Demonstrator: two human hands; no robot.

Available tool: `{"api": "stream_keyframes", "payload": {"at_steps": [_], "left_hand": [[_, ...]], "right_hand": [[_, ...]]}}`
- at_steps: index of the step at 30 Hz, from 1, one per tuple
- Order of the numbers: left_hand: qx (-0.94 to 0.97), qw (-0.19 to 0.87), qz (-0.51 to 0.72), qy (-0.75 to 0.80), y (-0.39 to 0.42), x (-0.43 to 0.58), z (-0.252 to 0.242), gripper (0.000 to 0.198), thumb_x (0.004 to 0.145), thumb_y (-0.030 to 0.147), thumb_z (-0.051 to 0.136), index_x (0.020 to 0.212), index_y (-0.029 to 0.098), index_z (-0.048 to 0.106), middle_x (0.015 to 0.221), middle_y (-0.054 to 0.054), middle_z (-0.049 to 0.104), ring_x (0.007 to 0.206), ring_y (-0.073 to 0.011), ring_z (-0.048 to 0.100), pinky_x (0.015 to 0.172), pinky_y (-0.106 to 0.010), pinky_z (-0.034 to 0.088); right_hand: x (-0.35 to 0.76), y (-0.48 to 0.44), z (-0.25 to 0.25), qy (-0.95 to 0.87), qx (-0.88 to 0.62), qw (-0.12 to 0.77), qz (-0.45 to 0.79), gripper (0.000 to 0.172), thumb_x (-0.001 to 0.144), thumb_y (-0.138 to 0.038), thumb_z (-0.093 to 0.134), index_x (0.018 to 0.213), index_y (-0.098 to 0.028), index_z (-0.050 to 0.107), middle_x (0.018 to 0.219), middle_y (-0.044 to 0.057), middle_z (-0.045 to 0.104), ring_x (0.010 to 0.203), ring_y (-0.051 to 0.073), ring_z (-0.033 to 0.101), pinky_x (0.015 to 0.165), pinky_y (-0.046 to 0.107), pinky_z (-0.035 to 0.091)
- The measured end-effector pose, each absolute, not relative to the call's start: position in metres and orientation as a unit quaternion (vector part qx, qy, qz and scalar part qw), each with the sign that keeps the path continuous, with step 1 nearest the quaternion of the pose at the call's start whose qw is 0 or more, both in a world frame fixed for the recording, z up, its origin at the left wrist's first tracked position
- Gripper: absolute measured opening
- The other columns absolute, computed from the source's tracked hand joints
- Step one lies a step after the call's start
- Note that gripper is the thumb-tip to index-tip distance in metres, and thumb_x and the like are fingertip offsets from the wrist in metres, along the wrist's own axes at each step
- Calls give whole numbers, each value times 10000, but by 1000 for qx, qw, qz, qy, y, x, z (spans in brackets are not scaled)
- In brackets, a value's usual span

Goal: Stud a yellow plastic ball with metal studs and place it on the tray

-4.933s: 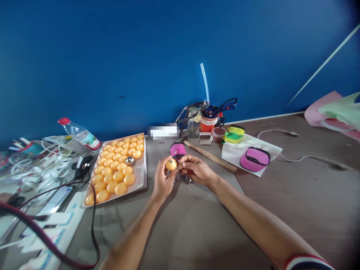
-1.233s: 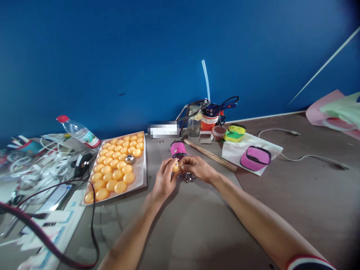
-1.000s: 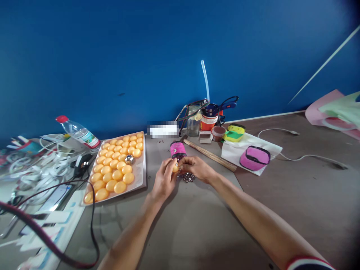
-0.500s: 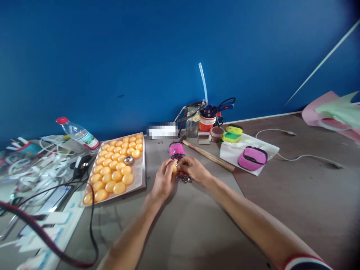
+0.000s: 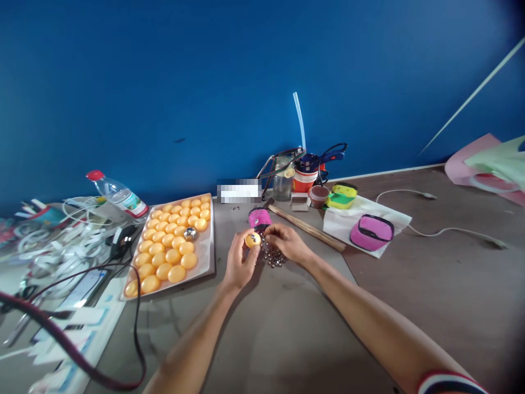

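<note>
My left hand [image 5: 240, 265] pinches an orange ping-pong ball [image 5: 251, 239] between thumb and fingers. A few small shiny gems sit on the side of the ball facing me. Just to the right, my right hand [image 5: 290, 243] hovers over the edge of a pile of dark, glittering gems [image 5: 275, 258]. Its fingertips are drawn together, and whatever may be between them is too small to make out. Behind both hands, a pink container with black trim [image 5: 259, 218] lies tipped beside the gems.
To the left, a shallow tray [image 5: 205, 261] holds rows of orange balls and one silvery, gem-covered ball [image 5: 190, 233]. A wooden-handled hammer [image 5: 307, 227] lies behind my right hand. Further right, a pink-and-black item [image 5: 371, 232] rests on white paper. Cables and a bottle [image 5: 123, 198] crowd the left.
My left hand has turned the ball so its gems face me. My right hand has drawn away from the ball to the right, over the gem pile, which shows more now.
</note>
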State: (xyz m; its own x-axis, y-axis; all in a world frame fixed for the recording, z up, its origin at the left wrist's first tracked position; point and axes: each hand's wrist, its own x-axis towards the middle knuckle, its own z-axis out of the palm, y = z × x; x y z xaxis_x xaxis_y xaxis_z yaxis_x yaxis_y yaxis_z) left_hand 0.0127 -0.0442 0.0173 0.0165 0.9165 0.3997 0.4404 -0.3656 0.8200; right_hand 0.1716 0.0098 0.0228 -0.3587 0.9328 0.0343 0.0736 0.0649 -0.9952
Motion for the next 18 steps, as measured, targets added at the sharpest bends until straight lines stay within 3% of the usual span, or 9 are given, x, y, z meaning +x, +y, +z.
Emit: {"api": "stream_keyframes", "payload": {"at_steps": [6,10,14,18], "left_hand": [[641,239,509,523,-39,11,11,282,826,258,529,1093,180,486,1028,-93,547,865,-163,575,760,-287,490],[649,196,503,537,-37,10,7,258,807,239,552,1048,175,485,988,-83,548,852,-162,574,778,-301,480],[656,160,491,551,-37,8,5,357,817,248,545,1149,164,445,1038,-106,540,915,-181,564,821,-326,464],[688,113,463,547,-37,9,9,378,829,234,529,1190,165,444,1048,-108,538,955,-192,542,837,-342,454]], "right_hand": [[170,2,19,-809,-388,309,315,210,761,-105,468,888,-163,625,890,50,629,831,145,562,752,259,395],[169,-6,21,-897,-370,185,156,202,838,-251,488,968,-156,611,933,95,602,894,189,539,777,305,353],[166,-9,23,-912,-378,117,105,233,826,-329,529,960,-157,612,960,105,577,893,205,527,771,321,327],[162,-11,21,-912,-383,105,97,189,858,-235,476,957,-179,627,909,89,592,866,192,532,752,321,302]]}}
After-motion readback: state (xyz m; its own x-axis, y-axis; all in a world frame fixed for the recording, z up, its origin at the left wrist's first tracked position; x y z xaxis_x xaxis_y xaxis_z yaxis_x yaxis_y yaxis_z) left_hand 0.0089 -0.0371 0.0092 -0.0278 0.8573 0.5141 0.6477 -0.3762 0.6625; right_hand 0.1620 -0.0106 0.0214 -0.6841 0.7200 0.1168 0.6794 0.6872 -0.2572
